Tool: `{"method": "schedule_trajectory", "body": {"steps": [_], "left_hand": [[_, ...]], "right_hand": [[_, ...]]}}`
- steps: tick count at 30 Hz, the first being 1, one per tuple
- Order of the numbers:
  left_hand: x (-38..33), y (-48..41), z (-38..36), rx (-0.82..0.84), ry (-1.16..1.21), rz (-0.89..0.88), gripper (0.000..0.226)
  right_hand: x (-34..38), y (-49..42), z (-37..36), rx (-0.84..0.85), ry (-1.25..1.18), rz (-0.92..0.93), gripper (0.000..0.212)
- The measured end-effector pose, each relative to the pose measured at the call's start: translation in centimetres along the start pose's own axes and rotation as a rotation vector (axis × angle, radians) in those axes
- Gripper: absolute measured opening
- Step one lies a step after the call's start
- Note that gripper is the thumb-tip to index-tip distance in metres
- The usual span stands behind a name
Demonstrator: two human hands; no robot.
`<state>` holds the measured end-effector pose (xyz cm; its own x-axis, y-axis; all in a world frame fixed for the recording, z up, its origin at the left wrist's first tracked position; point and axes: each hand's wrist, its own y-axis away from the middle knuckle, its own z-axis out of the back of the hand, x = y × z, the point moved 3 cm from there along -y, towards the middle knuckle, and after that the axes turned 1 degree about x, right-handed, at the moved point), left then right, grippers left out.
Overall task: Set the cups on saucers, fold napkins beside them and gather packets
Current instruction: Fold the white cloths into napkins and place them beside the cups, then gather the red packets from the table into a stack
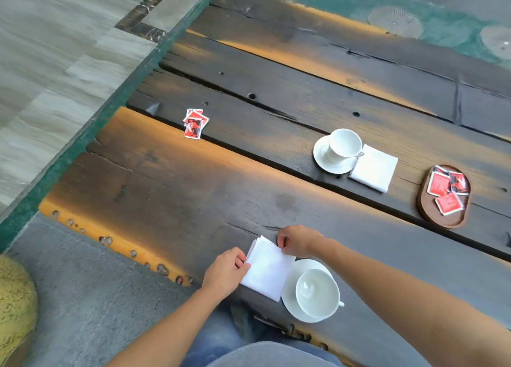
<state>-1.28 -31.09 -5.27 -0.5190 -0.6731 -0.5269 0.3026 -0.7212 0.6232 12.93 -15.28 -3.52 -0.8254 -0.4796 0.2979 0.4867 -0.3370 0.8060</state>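
In the head view, the left hand (225,272) pinches the left edge of the folded white napkin (269,271) with curled fingers. The right hand (297,240) pinches its far corner. The napkin lies on the wooden table (193,200), touching the near saucer (309,264), which carries a cup (318,293).

Your table (193,189): dark planks w/ orange worn edges; near saucer (289,297) lies at your edge, near napkin (269,269) folded, touching its left rim; far saucer (320,152) mid-table w/ far napkin (373,170) against its right; loose red packets (195,123) piled far left; oval wooden tray (425,211) at right.
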Motion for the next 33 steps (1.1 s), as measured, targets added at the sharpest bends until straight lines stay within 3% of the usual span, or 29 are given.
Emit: {"method": "schedule_trajectory", "body": {"steps": [5,9,18,22,27,33], "left_hand": [[0.5,-3.2,5.4,-0.025,0.081,-0.031,0.006],[1.1,-8.0,13.0,-0.136,0.131,-0.033,0.005],[1.3,-19.8,27.7,-0.250,0.263,-0.031,0.020],[0.6,-24.4,30.6,-0.248,0.266,-0.024,0.023],[-0.1,-28.4,31.8,-0.241,0.192,-0.023,0.038],[-0.5,-31.0,31.7,-0.238,-0.016,-0.011,0.046]], "right_hand": [[1.6,-2.3,2.9,0.014,-0.091,-0.037,0.021],[5.1,-5.2,7.1,-0.190,-0.267,-0.068,0.015],[14.8,-13.6,16.1,-0.421,-0.627,-0.123,0.022],[17.5,-17.3,18.4,-0.465,-0.717,-0.170,0.035],[19.5,-21.0,19.8,-0.526,-0.778,-0.202,0.068],[20.8,-23.7,21.0,-0.560,-0.609,-0.247,0.073]]}}
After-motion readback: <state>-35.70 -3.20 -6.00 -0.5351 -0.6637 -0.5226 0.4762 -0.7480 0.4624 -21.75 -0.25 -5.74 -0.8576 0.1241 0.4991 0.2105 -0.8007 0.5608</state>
